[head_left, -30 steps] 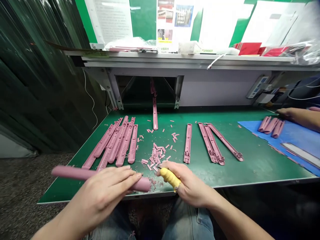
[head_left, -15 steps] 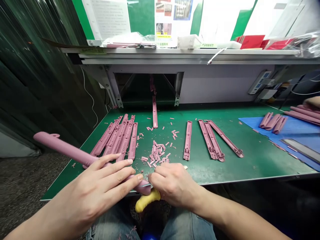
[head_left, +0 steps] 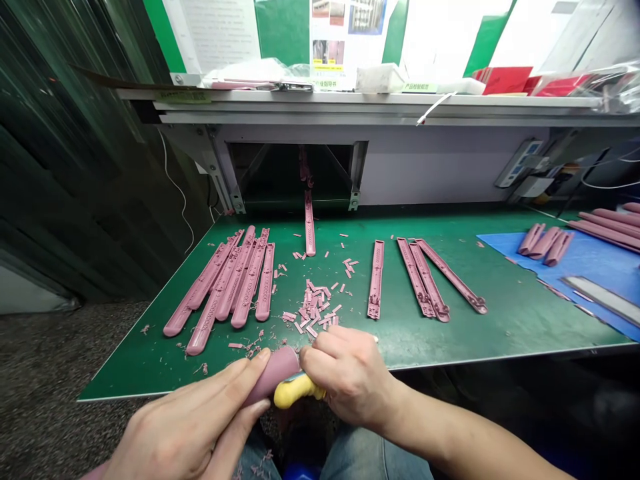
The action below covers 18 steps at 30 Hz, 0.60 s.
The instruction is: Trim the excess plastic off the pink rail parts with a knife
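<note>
My left hand (head_left: 185, 423) grips a long pink plastic part (head_left: 274, 375) near its end, fingers on top and thumb below. Most of this part is hidden behind the hand and forearm. My right hand (head_left: 347, 373) is closed, with a yellow finger cot (head_left: 295, 391) on what looks like its thumb. A thin blade (head_left: 289, 378) shows between the finger cot and the end of the pink part; its handle is hidden in the fist. Small pink offcuts (head_left: 315, 307) lie in a loose heap just beyond my hands.
Pink plastic strips (head_left: 250, 287) lie grouped at the left of the green table (head_left: 480, 260), more strips (head_left: 425, 283) at the right. One strip (head_left: 310, 230) rests before the dark chute opening (head_left: 270, 177). A blue sheet (head_left: 605, 267) bears more pink parts. A metal shelf (head_left: 380, 117) overhangs the back.
My left hand has shifted down and regripped the pink part, whose far end swung from the upper left down towards me. The right hand stays near the part's end.
</note>
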Tool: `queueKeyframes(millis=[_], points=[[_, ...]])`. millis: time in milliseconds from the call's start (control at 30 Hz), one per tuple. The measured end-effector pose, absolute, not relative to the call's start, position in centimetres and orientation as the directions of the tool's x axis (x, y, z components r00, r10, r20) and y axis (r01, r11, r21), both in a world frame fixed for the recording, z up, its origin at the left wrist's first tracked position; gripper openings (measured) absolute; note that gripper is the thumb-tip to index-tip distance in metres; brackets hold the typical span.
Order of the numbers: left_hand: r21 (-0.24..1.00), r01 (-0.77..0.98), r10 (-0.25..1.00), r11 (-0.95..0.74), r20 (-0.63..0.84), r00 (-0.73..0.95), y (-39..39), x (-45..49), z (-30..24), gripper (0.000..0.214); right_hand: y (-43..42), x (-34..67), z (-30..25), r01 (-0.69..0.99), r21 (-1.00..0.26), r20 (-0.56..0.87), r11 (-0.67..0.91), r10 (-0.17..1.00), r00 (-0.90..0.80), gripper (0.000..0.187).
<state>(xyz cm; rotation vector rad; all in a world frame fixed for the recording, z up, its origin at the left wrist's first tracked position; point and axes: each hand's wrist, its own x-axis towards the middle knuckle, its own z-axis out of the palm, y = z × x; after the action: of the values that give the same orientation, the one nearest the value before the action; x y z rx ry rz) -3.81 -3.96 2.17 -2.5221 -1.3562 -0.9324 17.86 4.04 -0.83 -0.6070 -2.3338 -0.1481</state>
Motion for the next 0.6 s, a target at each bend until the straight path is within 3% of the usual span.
queueKeyframes(millis=[133, 267, 433, 600], points=[[0.183, 0.838, 0.760, -0.514, 0.550, 0.346, -4.5, -3.4, 1.7, 0.055, 4.4, 17.4, -0.9, 0.525, -0.105, 0.683, 0.844, 0.445, -0.579, 0.040], [0.189, 0.867, 0.793, -0.461, 0.525, 0.307, -4.6, -2.8, 1.1, 0.058, 4.6, 17.2, -1.1, 0.522, -0.083, 0.682, 0.849, 0.430, -0.592, 0.040], [0.303, 0.867, 0.840, -0.397, 0.501, 0.209, -4.5, -2.7, 0.4, 0.048, 4.6, 17.1, -1.8, 0.500, -0.066, 0.673, 0.864, 0.408, -0.617, 0.041], [0.312, 0.796, 0.805, -0.519, 0.492, 0.332, -3.3, -4.1, 0.1, 0.052, 5.0, 17.1, -1.6, 0.450, -0.296, 0.633, 0.843, 0.526, -0.569, 0.051]])
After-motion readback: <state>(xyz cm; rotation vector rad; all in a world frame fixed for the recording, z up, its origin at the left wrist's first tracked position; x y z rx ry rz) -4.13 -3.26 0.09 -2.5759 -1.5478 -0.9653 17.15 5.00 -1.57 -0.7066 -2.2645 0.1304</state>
